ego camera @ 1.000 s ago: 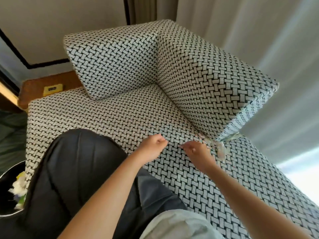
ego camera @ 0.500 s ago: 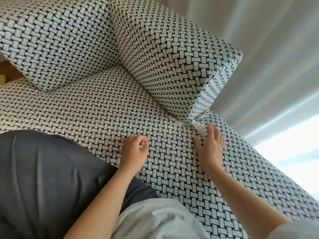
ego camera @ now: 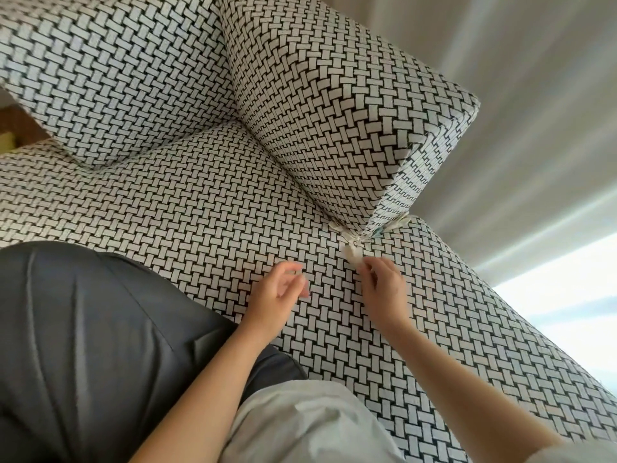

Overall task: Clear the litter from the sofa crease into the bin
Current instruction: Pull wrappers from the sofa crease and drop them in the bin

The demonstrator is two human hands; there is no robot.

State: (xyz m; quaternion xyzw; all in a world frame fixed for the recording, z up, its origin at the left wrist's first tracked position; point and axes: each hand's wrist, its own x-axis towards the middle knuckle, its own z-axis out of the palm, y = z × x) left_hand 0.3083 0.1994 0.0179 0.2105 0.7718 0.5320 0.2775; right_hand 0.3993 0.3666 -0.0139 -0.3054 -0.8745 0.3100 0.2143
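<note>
Pinching white scrap (ego camera: 352, 254), right hand (ego camera: 382, 287) just beneath it

Two hands are hovering over the seat (ego camera: 200, 202): one left hand (ego camera: 277, 292) and one right hand (ego camera: 384, 289). Two woven-pattern back cushions are standing at the seat's far side, a left cushion (ego camera: 110, 78) and a right cushion (ego camera: 334, 105). Three pale litter scraps (ego camera: 336, 226) are showing at the seat's crease, one loose scrap (ego camera: 352, 254) among them. One dark shiny cloth (ego camera: 83, 329) and one pale grey cloth (ego camera: 300, 422) are covering the seat's near edge.
</note>
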